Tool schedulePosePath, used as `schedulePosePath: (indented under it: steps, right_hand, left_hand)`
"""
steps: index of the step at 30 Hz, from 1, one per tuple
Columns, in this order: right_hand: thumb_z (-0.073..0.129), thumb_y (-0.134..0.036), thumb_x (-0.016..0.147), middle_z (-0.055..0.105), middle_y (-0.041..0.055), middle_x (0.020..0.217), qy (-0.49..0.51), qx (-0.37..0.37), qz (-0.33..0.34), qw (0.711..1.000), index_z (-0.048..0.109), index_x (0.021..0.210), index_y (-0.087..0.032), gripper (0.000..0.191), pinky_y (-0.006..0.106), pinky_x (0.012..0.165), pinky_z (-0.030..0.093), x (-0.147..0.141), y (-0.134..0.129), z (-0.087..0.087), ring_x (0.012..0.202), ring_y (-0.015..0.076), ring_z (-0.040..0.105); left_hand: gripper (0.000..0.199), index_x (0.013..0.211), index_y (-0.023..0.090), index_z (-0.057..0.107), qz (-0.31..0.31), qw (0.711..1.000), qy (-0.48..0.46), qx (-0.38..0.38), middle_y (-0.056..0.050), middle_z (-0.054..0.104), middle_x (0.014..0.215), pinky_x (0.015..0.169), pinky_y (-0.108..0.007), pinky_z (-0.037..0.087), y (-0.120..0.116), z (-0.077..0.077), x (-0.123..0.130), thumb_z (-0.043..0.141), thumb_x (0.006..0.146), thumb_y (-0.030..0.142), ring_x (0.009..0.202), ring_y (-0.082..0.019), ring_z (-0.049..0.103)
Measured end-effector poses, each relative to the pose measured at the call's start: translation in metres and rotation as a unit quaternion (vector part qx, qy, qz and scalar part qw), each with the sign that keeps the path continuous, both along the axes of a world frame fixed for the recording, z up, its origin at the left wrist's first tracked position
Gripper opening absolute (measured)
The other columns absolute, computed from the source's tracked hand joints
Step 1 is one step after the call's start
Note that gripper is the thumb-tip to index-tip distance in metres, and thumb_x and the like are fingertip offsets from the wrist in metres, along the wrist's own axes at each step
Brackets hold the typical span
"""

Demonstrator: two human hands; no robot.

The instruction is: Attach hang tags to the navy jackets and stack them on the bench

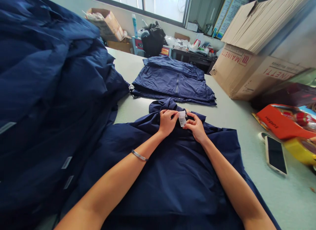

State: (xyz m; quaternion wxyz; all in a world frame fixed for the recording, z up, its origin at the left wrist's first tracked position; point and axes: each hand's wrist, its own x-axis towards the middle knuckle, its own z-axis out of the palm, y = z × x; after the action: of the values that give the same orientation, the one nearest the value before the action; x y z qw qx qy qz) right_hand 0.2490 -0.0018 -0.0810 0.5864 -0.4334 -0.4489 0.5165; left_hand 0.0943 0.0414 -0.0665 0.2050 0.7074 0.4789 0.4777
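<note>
A dark blue garment [172, 177] lies spread over the near part of the table, its collar end bunched up at the far side. At that collar, a small white label [182, 119] with printed lines stands up between my hands. My left hand [168, 122] has its fingers closed at the label's left edge. On the other side, my right hand [195, 125] pinches the label's right side with thumb and fingers.
A large pile of blue garments [49, 91] rises at the left. Beyond my hands lies a folded blue jacket [170, 80]. To the right are cardboard boxes [237, 70], an orange packet [283, 123], a phone [276, 155] and yellow tape [300, 151] on the table [291, 197].
</note>
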Motion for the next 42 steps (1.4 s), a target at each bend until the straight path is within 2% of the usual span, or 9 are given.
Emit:
schedulePosePath:
  steps: [5, 8, 14, 20, 26, 28, 32, 42]
  right_hand:
    - [0.079, -0.026, 0.062, 0.069, -0.0053, 0.064, -0.008, -0.008, -0.01, 1.0, 0.058, 0.11, -0.021, 0.052, 0.027, 0.057, 0.052, 0.0, 0.0, -0.001, 0.056, 0.0151, 0.066]
    - [0.084, -0.024, 0.057, 0.071, -0.0042, 0.067, -0.013, -0.012, -0.014, 1.0, 0.06, 0.112, -0.021, 0.061, 0.027, 0.061, 0.053, -0.001, -0.001, -0.001, 0.058, 0.015, 0.066]
    - [0.088, -0.022, 0.053, 0.076, -0.0025, 0.074, -0.013, -0.032, -0.007, 0.999, 0.062, 0.128, -0.019, 0.079, 0.032, 0.079, 0.056, -0.001, -0.003, 0.001, 0.069, 0.0161, 0.07]
    - [0.09, -0.024, 0.051, 0.077, -0.0016, 0.077, 0.003, -0.046, 0.002, 0.999, 0.06, 0.135, -0.019, 0.089, 0.034, 0.085, 0.056, 0.0, -0.006, 0.006, 0.071, 0.0167, 0.071]
    - [0.089, -0.024, 0.051, 0.076, -0.0021, 0.072, 0.01, -0.038, 0.004, 0.999, 0.06, 0.133, -0.018, 0.087, 0.032, 0.076, 0.057, 0.0, -0.005, 0.007, 0.064, 0.0154, 0.07]
    - [0.089, -0.025, 0.052, 0.075, -0.0021, 0.07, 0.016, -0.036, -0.003, 0.999, 0.061, 0.131, -0.018, 0.084, 0.03, 0.07, 0.056, 0.0, -0.004, 0.006, 0.063, 0.0153, 0.07]
    - [0.091, -0.026, 0.052, 0.075, -0.0008, 0.07, 0.035, -0.039, -0.009, 0.999, 0.063, 0.123, -0.017, 0.077, 0.025, 0.064, 0.055, 0.001, -0.003, 0.005, 0.062, 0.014, 0.069]
    - [0.092, -0.03, 0.051, 0.074, -0.0016, 0.068, 0.053, -0.045, -0.023, 0.997, 0.063, 0.112, -0.018, 0.069, 0.021, 0.058, 0.055, 0.002, -0.001, 0.005, 0.058, 0.0128, 0.069]
  left_hand:
    - [0.013, 0.081, 0.021, 0.074, -0.004, 1.0, 0.009, 0.006, -0.002, 0.077, 0.088, 0.098, -0.039, 0.04, -0.001, 0.002, -0.001, 0.062, 0.087, 0.022, 0.087, -0.019, 0.066]
    - [0.013, 0.082, 0.021, 0.075, -0.002, 1.0, 0.011, 0.0, -0.002, 0.077, 0.088, 0.098, -0.039, 0.04, 0.0, 0.001, -0.001, 0.063, 0.086, 0.021, 0.087, -0.019, 0.066]
    - [0.014, 0.084, 0.02, 0.075, -0.003, 1.0, 0.008, -0.017, -0.003, 0.077, 0.088, 0.098, -0.039, 0.04, 0.003, -0.001, -0.001, 0.062, 0.086, 0.021, 0.085, -0.019, 0.067]
    - [0.013, 0.084, 0.021, 0.076, -0.014, 0.999, 0.001, -0.037, -0.003, 0.078, 0.088, 0.099, -0.039, 0.042, 0.005, 0.001, -0.002, 0.063, 0.085, 0.021, 0.084, -0.019, 0.068]
    - [0.016, 0.082, 0.02, 0.077, -0.058, 0.997, -0.027, -0.05, -0.004, 0.078, 0.087, 0.09, -0.034, 0.05, 0.01, -0.001, -0.006, 0.061, 0.083, 0.022, 0.081, -0.019, 0.069]
    - [0.02, 0.083, 0.019, 0.077, -0.096, 0.993, -0.044, -0.055, -0.003, 0.077, 0.087, 0.087, -0.032, 0.052, 0.013, -0.002, -0.009, 0.057, 0.079, 0.015, 0.081, -0.018, 0.069]
    - [0.037, 0.085, 0.019, 0.076, -0.155, 0.985, -0.05, -0.052, -0.001, 0.077, 0.089, 0.092, -0.031, 0.053, 0.014, -0.002, -0.014, 0.05, 0.065, 0.004, 0.088, -0.018, 0.07]
    - [0.035, 0.087, 0.017, 0.075, -0.155, 0.988, -0.005, -0.024, -0.003, 0.077, 0.095, 0.099, -0.034, 0.05, 0.011, 0.0, -0.014, 0.053, 0.063, 0.003, 0.093, -0.02, 0.069]
